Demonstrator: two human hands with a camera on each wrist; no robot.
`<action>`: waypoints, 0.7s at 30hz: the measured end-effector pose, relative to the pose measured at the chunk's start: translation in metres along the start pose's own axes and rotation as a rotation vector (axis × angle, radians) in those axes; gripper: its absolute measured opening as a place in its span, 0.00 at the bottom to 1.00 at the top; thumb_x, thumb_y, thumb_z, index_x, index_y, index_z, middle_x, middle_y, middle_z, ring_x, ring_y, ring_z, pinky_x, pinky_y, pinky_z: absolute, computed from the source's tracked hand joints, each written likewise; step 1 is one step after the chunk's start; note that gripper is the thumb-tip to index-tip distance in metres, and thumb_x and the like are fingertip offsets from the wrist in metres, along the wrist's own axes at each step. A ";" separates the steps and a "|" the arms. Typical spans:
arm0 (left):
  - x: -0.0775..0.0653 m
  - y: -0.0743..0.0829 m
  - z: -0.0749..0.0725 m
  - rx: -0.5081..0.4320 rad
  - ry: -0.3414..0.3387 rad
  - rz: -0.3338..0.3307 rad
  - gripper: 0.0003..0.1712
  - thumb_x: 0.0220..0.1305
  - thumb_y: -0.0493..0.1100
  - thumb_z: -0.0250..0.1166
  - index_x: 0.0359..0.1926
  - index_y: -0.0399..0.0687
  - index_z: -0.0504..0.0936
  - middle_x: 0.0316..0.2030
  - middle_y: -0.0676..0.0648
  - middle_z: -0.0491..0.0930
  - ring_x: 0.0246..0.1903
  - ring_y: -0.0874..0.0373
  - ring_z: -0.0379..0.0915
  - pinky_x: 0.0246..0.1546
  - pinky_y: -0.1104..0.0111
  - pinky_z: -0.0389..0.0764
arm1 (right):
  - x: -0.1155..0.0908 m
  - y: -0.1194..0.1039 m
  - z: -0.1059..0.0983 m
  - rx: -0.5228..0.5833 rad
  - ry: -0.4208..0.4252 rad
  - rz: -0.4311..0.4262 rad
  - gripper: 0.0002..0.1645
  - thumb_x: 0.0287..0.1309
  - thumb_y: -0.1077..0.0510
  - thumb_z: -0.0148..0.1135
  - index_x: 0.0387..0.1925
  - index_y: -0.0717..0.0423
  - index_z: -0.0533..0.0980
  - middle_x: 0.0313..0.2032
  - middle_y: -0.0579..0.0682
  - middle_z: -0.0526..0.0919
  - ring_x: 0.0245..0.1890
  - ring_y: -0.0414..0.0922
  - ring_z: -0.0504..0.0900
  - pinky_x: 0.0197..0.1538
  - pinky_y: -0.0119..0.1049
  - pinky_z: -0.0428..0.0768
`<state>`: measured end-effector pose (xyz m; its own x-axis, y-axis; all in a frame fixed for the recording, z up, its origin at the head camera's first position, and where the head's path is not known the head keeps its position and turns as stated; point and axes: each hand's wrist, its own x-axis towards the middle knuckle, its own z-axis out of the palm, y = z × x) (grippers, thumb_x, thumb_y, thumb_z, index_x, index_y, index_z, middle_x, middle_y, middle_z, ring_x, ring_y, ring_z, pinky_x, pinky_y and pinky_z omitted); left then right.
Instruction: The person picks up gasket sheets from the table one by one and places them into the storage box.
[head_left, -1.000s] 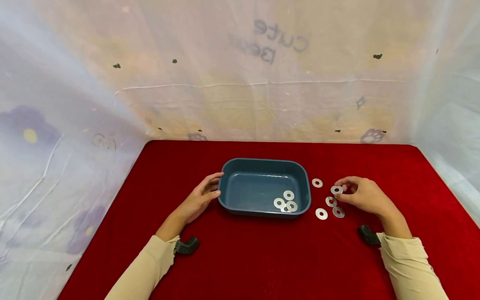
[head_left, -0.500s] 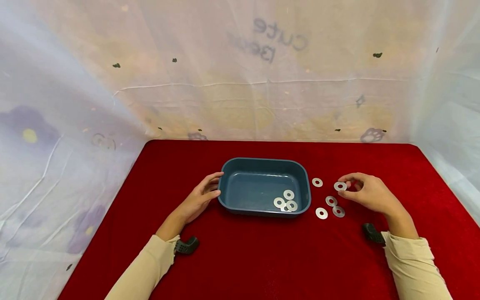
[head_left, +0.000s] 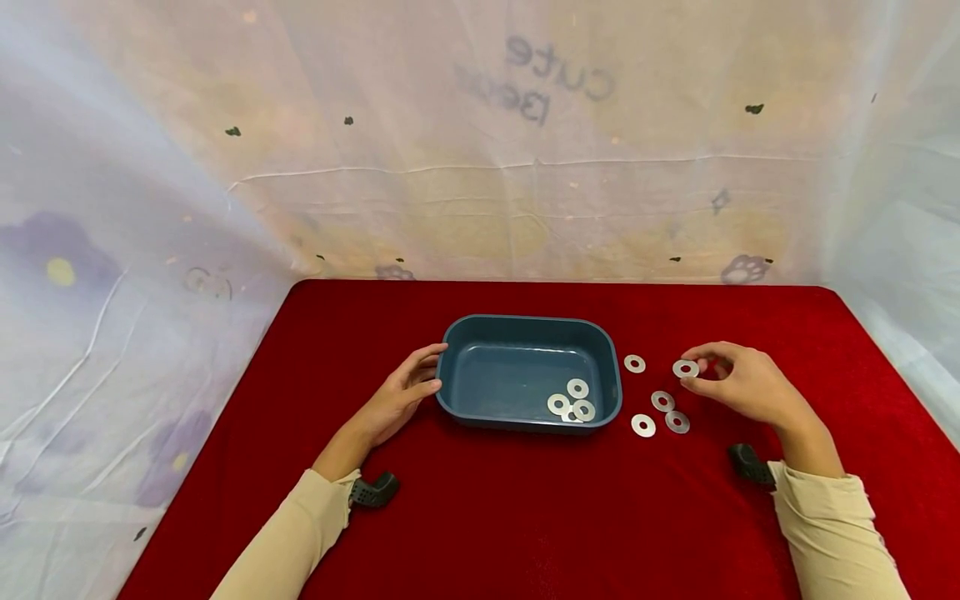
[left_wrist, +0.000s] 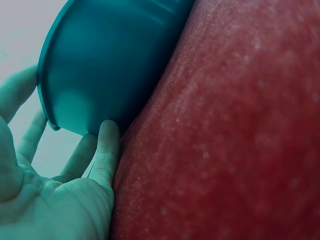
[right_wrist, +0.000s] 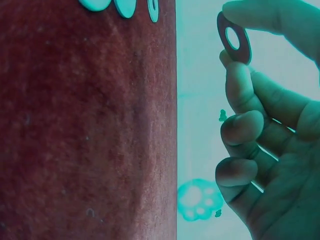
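My right hand (head_left: 750,383) pinches a flat metal washer (head_left: 686,369) between thumb and fingertips, raised above the red cloth. The right wrist view shows this washer (right_wrist: 235,37) nearly edge-on, its round hole visible, with the other fingers loosely bent below. At the basin's left end, my left hand (head_left: 397,400) touches the outer wall with spread, fairly straight fingers. The blue plastic basin (head_left: 517,423) stands in the middle of the table, and the left wrist view shows fingertips against the basin (left_wrist: 100,65). Several washers (head_left: 577,389) lie inside its near right corner, partly overlapping.
Right of the basin, several loose washers lie on the cloth: one washer (head_left: 634,363) farther back, another washer (head_left: 642,426) nearer, and two touching washers (head_left: 663,402) between the basin and my right hand. Printed fabric walls (head_left: 525,225) rise around the red table (head_left: 487,517).
My right hand has lifted the washer off the group on the cloth and moved slightly right and back with it. My left hand and the basin have stayed put.
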<state>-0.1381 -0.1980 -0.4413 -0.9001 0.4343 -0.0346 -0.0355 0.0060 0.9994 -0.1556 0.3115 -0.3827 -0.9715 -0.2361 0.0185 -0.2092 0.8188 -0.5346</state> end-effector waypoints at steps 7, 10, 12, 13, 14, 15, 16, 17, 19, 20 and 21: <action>0.000 -0.001 -0.001 -0.007 -0.003 -0.001 0.34 0.74 0.42 0.56 0.76 0.57 0.55 0.72 0.40 0.56 0.70 0.44 0.54 0.62 0.72 0.68 | 0.000 0.002 -0.002 -0.005 0.016 -0.003 0.18 0.56 0.46 0.71 0.46 0.48 0.83 0.22 0.45 0.70 0.22 0.36 0.65 0.25 0.33 0.64; 0.000 -0.001 -0.001 -0.008 -0.003 -0.005 0.34 0.74 0.42 0.56 0.76 0.57 0.55 0.72 0.40 0.56 0.70 0.44 0.54 0.62 0.72 0.68 | 0.000 0.002 -0.002 -0.007 0.016 0.002 0.18 0.56 0.46 0.71 0.46 0.48 0.83 0.23 0.45 0.70 0.22 0.36 0.65 0.25 0.33 0.64; 0.000 -0.001 -0.001 -0.009 -0.002 -0.008 0.34 0.74 0.42 0.56 0.76 0.57 0.55 0.72 0.40 0.56 0.70 0.44 0.54 0.62 0.72 0.68 | 0.000 0.001 -0.002 -0.005 0.014 0.007 0.19 0.56 0.46 0.71 0.47 0.48 0.83 0.23 0.45 0.70 0.23 0.36 0.66 0.26 0.33 0.65; 0.000 -0.001 -0.001 -0.009 -0.001 -0.008 0.34 0.74 0.42 0.56 0.76 0.57 0.56 0.72 0.40 0.56 0.69 0.44 0.55 0.62 0.72 0.68 | 0.000 0.001 -0.002 -0.004 0.013 0.009 0.19 0.56 0.45 0.71 0.47 0.48 0.83 0.23 0.46 0.71 0.23 0.36 0.66 0.26 0.33 0.65; 0.000 -0.001 -0.001 -0.009 -0.001 -0.008 0.34 0.74 0.42 0.56 0.76 0.57 0.56 0.72 0.40 0.57 0.69 0.44 0.55 0.62 0.72 0.68 | -0.001 0.000 -0.002 -0.003 0.013 0.010 0.19 0.56 0.45 0.71 0.47 0.48 0.83 0.23 0.46 0.71 0.23 0.36 0.66 0.26 0.33 0.65; 0.000 0.000 0.000 -0.009 -0.001 -0.008 0.34 0.74 0.42 0.56 0.76 0.57 0.56 0.72 0.40 0.57 0.69 0.45 0.55 0.62 0.72 0.68 | -0.001 -0.001 -0.002 0.000 0.012 0.011 0.19 0.56 0.45 0.71 0.47 0.48 0.83 0.24 0.46 0.71 0.23 0.37 0.66 0.26 0.33 0.65; 0.000 0.000 0.000 -0.010 -0.003 -0.006 0.34 0.74 0.42 0.56 0.76 0.57 0.56 0.72 0.40 0.57 0.69 0.45 0.55 0.62 0.72 0.68 | -0.001 -0.001 -0.002 0.003 0.012 0.010 0.19 0.56 0.45 0.71 0.47 0.48 0.83 0.24 0.46 0.72 0.23 0.37 0.66 0.26 0.33 0.65; 0.000 0.000 0.000 -0.012 -0.006 0.000 0.34 0.75 0.42 0.56 0.76 0.57 0.55 0.72 0.39 0.56 0.69 0.45 0.55 0.62 0.72 0.68 | -0.001 -0.001 -0.002 0.006 0.015 0.008 0.19 0.56 0.45 0.71 0.47 0.48 0.83 0.24 0.46 0.72 0.23 0.36 0.66 0.26 0.33 0.65; 0.000 0.000 -0.001 -0.016 -0.014 0.014 0.34 0.75 0.41 0.55 0.77 0.55 0.55 0.72 0.38 0.56 0.69 0.45 0.56 0.62 0.72 0.69 | 0.000 -0.002 -0.002 0.009 0.024 0.003 0.19 0.56 0.45 0.71 0.46 0.48 0.83 0.25 0.46 0.72 0.24 0.36 0.67 0.27 0.32 0.65; 0.000 0.000 -0.001 -0.020 -0.017 0.020 0.34 0.75 0.40 0.55 0.77 0.55 0.54 0.72 0.38 0.56 0.69 0.45 0.56 0.62 0.72 0.69 | 0.000 -0.003 -0.002 0.010 0.027 -0.001 0.19 0.56 0.45 0.71 0.46 0.48 0.83 0.25 0.46 0.72 0.24 0.36 0.67 0.27 0.32 0.65; 0.000 0.000 -0.001 -0.023 -0.021 0.026 0.34 0.75 0.40 0.55 0.77 0.54 0.54 0.72 0.37 0.56 0.69 0.45 0.57 0.62 0.72 0.69 | 0.000 -0.003 -0.002 0.011 0.030 -0.004 0.19 0.56 0.44 0.71 0.46 0.48 0.83 0.25 0.46 0.72 0.24 0.36 0.67 0.27 0.32 0.65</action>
<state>-0.1387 -0.1992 -0.4416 -0.8917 0.4525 -0.0085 -0.0228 -0.0261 0.9994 -0.1551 0.3096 -0.3797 -0.9736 -0.2235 0.0457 -0.2119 0.8119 -0.5439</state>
